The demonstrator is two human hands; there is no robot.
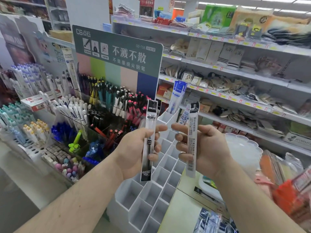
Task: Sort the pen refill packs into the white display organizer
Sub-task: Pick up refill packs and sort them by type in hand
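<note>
Both hands grasping upright packs: left hand (134, 153) a black refill pack (149, 140), right hand (204, 148) a white refill pack (191, 140); best lower each straight into a free, probably matching, cell of the white organizer (151, 195).

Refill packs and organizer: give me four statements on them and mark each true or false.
1. Each hand holds one refill pack. True: the left hand grips a black pack, the right hand a white pack.
2. The white organizer is full. False: most compartments are empty.
3. A blue pack stands in a far compartment. True.
4. Both held packs lie flat. False: both are roughly upright.
</note>
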